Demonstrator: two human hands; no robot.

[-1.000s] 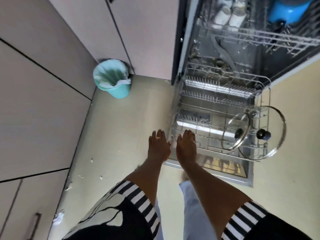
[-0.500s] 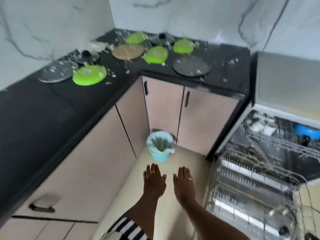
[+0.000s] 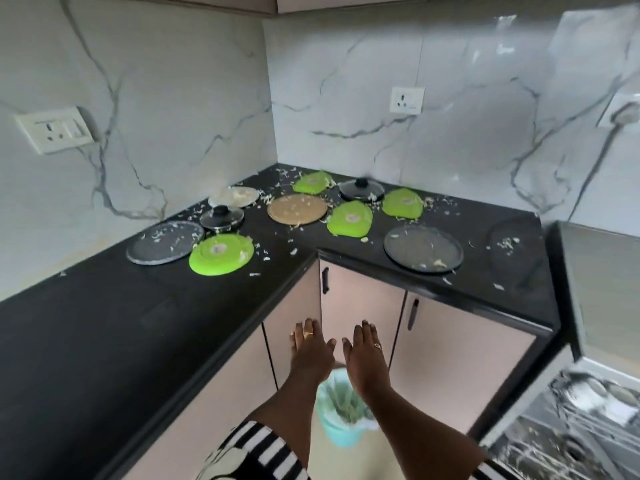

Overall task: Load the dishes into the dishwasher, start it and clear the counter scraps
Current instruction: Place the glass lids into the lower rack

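Well beyond both hands, green plates [image 3: 221, 255] and dark plates [image 3: 423, 248] lie among scraps [image 3: 507, 243] on the black counter [image 3: 104, 327]. Left hand [image 3: 309, 351] and right hand [image 3: 364, 355] hover flat, fingers spread, empty, above the teal bin [image 3: 341, 415].

My left hand [image 3: 310, 353] and right hand [image 3: 364, 355] reach forward side by side, palms down, fingers flat, both empty.

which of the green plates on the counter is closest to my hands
The green plate on the left run of the counter, beside the speckled grey plate. The other three green ones sit farther back, near the corner.
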